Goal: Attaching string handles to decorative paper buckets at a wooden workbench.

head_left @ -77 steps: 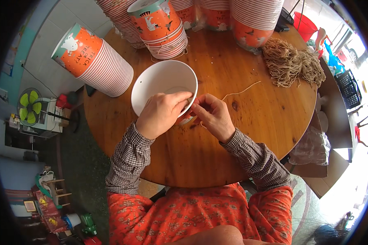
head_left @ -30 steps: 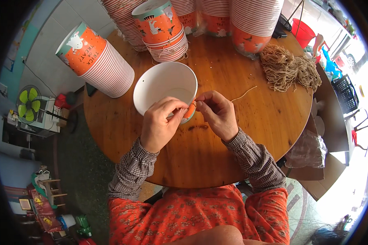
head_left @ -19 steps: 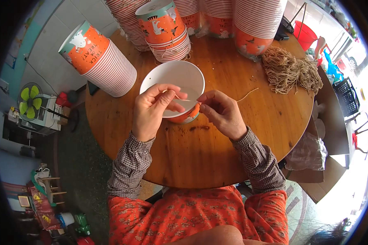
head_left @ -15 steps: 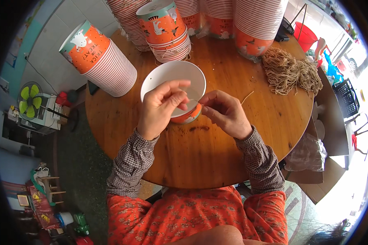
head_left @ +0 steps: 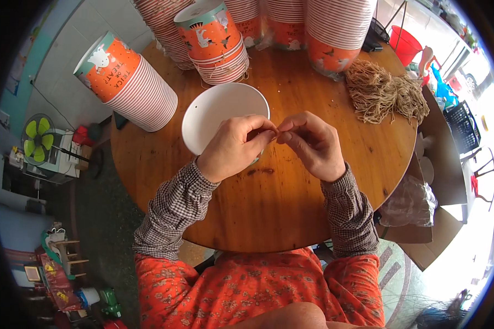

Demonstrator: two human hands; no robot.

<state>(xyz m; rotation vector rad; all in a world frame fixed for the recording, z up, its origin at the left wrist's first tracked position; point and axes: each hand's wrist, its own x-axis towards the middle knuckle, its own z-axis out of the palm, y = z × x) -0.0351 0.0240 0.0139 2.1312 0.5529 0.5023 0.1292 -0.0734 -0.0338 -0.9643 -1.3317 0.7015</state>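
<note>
On the round wooden table, a paper bucket (head_left: 211, 114) tilts its white inside toward me, with a small hole near its rim. My left hand (head_left: 233, 147) is in front of the bucket's lower right side and hides much of it. My right hand (head_left: 315, 147) is just to the right of the bucket. Thumb and forefinger of each hand are pinched together, and the fingertips almost touch. Between them is a short, thin bit of string (head_left: 276, 136), mostly covered by the fingers. Whether the string runs through the bucket is hidden.
A leaning stack of orange and green buckets (head_left: 142, 96) stands at the left. Behind, another stack (head_left: 217, 46) has strings hanging on it, near several wrapped stacks (head_left: 337, 33). A bundle of tan strings (head_left: 387, 90) lies at the right. Cardboard boxes (head_left: 442, 159) stand beyond the table's right edge.
My left hand has come down and right from over the bucket's mouth. Its fingers have closed, and both hands' fingertips now meet right of the bucket. The view has shifted slightly.
</note>
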